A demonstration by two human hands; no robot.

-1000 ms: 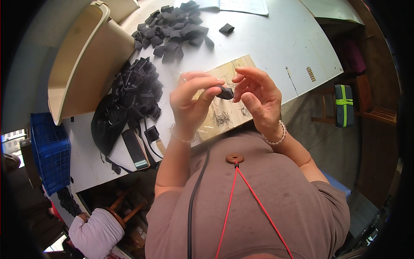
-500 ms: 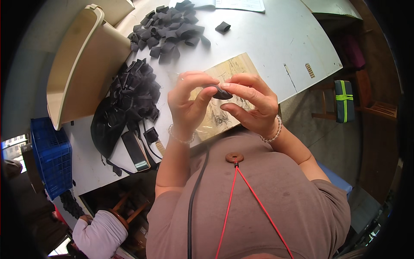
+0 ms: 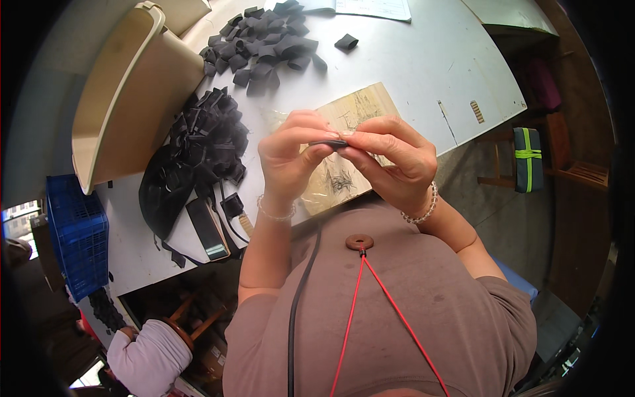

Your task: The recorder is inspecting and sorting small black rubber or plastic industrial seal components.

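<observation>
White bench (image 3: 423,73) carries black strap piles (image 3: 264,43) and a wooden board (image 3: 350,152). Above the board, left hand (image 3: 291,159) and right hand (image 3: 390,162) together pinch a small black strap piece (image 3: 329,142) between fingertips.

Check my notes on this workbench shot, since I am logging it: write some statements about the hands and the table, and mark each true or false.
1. Both hands pinch one small dark strip between them. True.
2. The left hand lies flat on the table. False: it is raised, holding the strip.
3. The right hand has a bead bracelet at its wrist. True.
4. The beige tub stands right of the hands. False: it is on the left.
</observation>
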